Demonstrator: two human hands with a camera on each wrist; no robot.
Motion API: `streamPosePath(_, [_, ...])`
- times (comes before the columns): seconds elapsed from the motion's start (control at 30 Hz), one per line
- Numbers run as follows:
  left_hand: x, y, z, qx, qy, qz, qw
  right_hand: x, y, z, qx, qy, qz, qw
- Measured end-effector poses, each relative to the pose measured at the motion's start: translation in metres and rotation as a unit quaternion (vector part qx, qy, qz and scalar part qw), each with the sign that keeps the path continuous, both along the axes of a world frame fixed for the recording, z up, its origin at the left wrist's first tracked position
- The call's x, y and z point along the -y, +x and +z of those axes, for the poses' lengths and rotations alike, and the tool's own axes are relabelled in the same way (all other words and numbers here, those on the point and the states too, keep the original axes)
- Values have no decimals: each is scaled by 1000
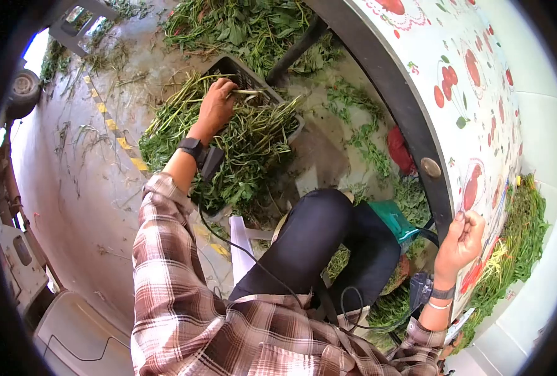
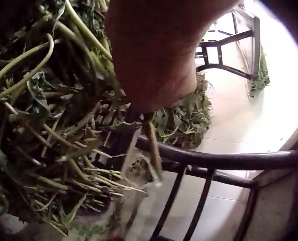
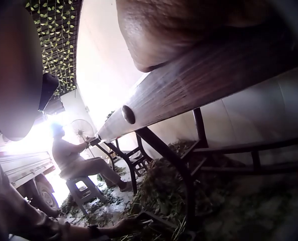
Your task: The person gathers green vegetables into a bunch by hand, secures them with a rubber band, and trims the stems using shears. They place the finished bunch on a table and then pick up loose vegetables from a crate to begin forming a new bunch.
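Green leafy stems (image 1: 247, 135), long and thin, heaped in and over a black slatted crate (image 1: 244, 72) on the concrete floor. Crate tilted, far rim showing, most of it buried under the pile. Stems lie crosswise and tangled, pale cut ends sticking out toward the crate's far edge, leaves spilling over its near and left sides. Left wrist view: same stems (image 2: 48, 125) bunched close, several bent, pale ends fanned out.

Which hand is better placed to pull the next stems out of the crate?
Left. The left hand already grips green stems in the black crate. The right hand rests curled on the table edge, away from the crate.
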State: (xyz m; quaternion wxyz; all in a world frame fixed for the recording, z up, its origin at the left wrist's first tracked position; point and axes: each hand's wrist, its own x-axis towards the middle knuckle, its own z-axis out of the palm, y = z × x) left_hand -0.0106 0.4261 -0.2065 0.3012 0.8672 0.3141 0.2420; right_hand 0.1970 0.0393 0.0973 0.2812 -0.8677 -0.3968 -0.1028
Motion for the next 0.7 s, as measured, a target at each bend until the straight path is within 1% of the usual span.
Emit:
streamPosePath(0.03, [1,-6,11,38,5,9,999,-1,1,-1,-12,13,8,1000])
streamPosePath(0.17, [14,-38,57,115,-4,71,991,0,0,-1,-28,13,2,1000])
streamPosePath(0.2, [14,-48,59,105,7,79,991,-2,0,0,-30,16,0,999])
streamPosePath(0.27, [15,-65,56,91,-5,82,992,-6,0,-1,15,20,35,999])
streamPosePath(0.33, [24,-73,59,90,-8,88,992,-8,-1,0,14,21,37,999])
streamPosePath(0.4, [31,-75,64,92,-11,94,991,-7,1,2,53,-6,44,998])
streamPosePath(0.47, [35,-73,74,92,-35,107,989,-7,2,-1,38,9,39,998])
streamPosePath(0.5, [36,-72,76,112,-39,108,987,-5,4,-3,36,15,38,999])
streamPosePath(0.6, [37,-74,87,114,-28,127,985,-7,2,-2,33,35,29,998])
streamPosePath(0.67, [38,-78,97,127,-18,129,983,-8,3,-3,49,34,40,997])
streamPosePath(0.7, [40,-79,104,142,-39,133,980,-8,3,-3,65,34,42,996])
